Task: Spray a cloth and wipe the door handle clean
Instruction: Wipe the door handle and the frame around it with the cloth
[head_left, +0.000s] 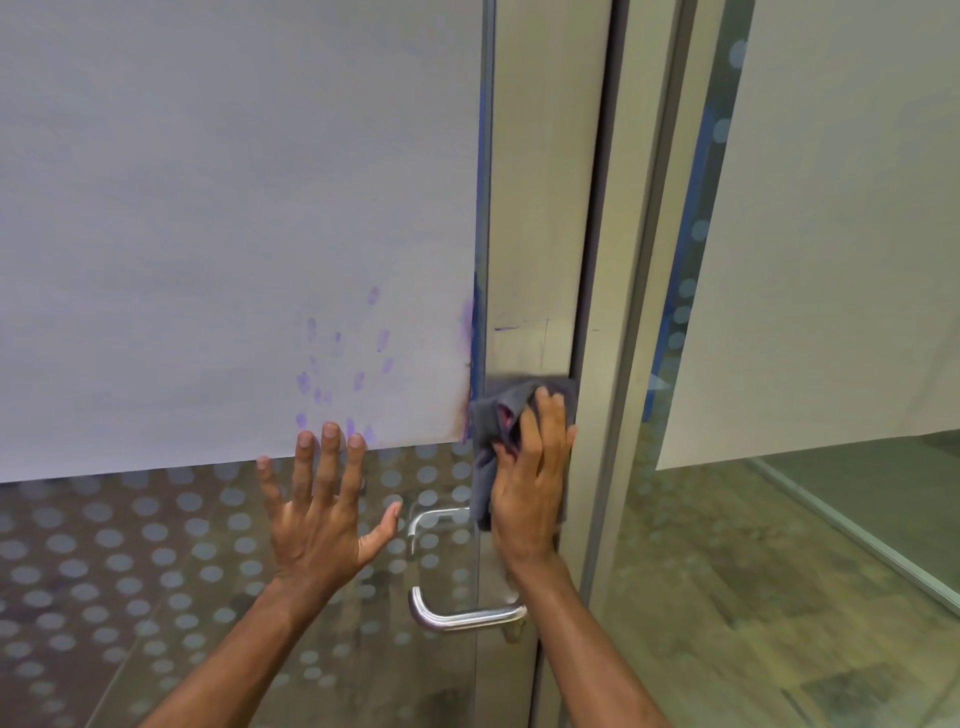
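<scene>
My right hand (530, 483) presses a crumpled grey cloth (501, 415) flat against the metal door stile (535, 234), just above the handle. The steel lever handle (457, 618) sticks out to the left below my right wrist, and a second handle (431, 519) shows through the glass on the far side. My left hand (319, 514) lies open, fingers spread, flat on the dotted glass (156, 545) left of the handle. No spray bottle is in view.
White paper (234, 208) with purple fingerprint smudges covers the upper door glass. The door frame (623, 312) stands right of the stile, then a fixed glass panel with another paper sheet (831, 234). Wood-look floor shows through the glass.
</scene>
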